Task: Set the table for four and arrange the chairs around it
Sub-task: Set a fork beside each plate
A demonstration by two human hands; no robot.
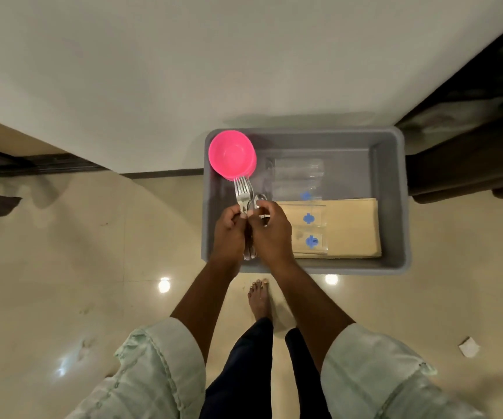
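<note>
Holding forks over the gray bin, the left hand curls its fingers round the handles. The right hand pinches a spoon beside them. Pink bowls sit in the bin's far corner.

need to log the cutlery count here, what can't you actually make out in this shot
Head view only:
- Number of forks: tines overlap, and the left hand covers the handles.
- Spoons: only one bowl shows above the right hand; any others are hidden.
- Pink bowls: stacked, so the count is unclear.
- Clear glasses in the grey bin: transparent and blurred, outlines hard to separate.
- Table and chairs: not in frame.
</note>
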